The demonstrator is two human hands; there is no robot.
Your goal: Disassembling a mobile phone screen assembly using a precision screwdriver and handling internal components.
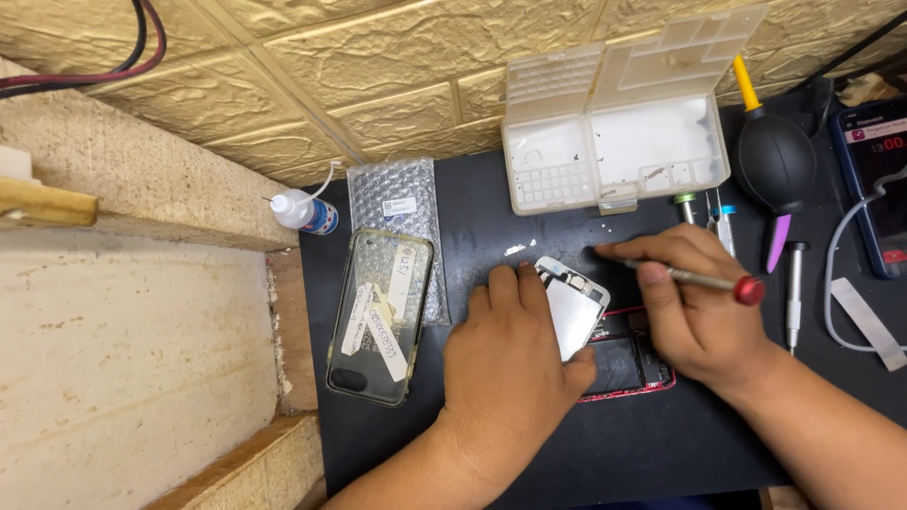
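Note:
My left hand (510, 364) grips a lifted phone screen panel (573, 307), its silver back plate facing up, tilted over an opened red-framed phone body (638, 364) on the black mat (491, 217). My right hand (694, 302) holds a thin screwdriver with a red end cap (704, 280); its tip points left toward the top edge of the screen panel. The right hand covers part of the phone body.
A clear phone case (380, 316) with paper labels lies left of my hands, partly on a bubble-wrap pouch (395, 203). A small squeeze bottle (302, 212), an open white parts box (614, 142), a black air blower (775, 156), spare screwdrivers (794, 293) and another phone (874, 179) with cable sit behind and right.

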